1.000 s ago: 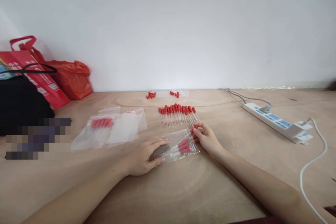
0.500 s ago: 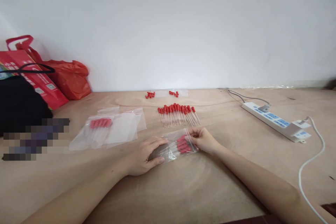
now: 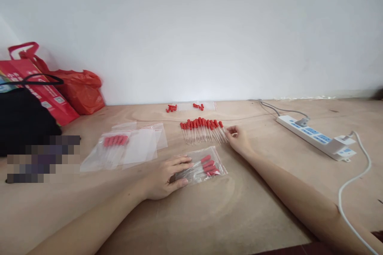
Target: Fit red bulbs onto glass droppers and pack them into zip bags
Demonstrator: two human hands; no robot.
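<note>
My left hand (image 3: 167, 175) rests with fingers spread on the bottom end of a clear zip bag (image 3: 193, 154). Several droppers with red bulbs (image 3: 211, 167) and clear stems lie inside it, bulbs towards the bag's right end. My right hand (image 3: 237, 137) is at the right end of a row of loose red-bulbed droppers (image 3: 199, 123). Its fingers are curled in beside the rightmost stem; whether they grip it is hidden. Left of my left hand lie flat zip bags (image 3: 139, 149) and a zip bag with several droppers (image 3: 115, 141).
Loose red bulbs (image 3: 171, 108) and a clear bag (image 3: 187, 106) lie by the wall. A white power strip (image 3: 314, 135) with a trailing white cable (image 3: 344, 191) is on the right. Red bags (image 3: 80, 91) and a black bag (image 3: 24, 119) stand at the left.
My right hand has let go of the zip bag's right end and moved up and right to the row of droppers. My left hand stays on the bag.
</note>
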